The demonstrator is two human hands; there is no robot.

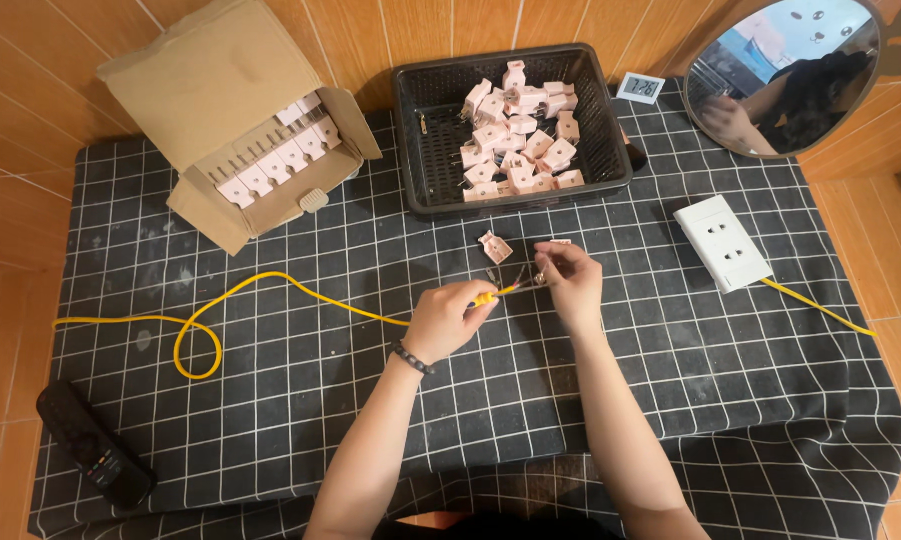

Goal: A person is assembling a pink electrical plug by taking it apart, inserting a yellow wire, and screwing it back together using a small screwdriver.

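Observation:
My left hand pinches the end of a yellow cable that loops across the checked mat to the left. My right hand holds a small pale pink plug part at the cable's tip, fingers closed on it. The two hands meet at the middle of the mat. One loose pink plug lies just beyond them. A black bracelet sits on my left wrist.
A black basket with several pink plugs stands at the back centre. An open cardboard box of the same plugs is back left. A white socket block with a yellow lead lies right. A mirror, a small clock and a black remote are nearby.

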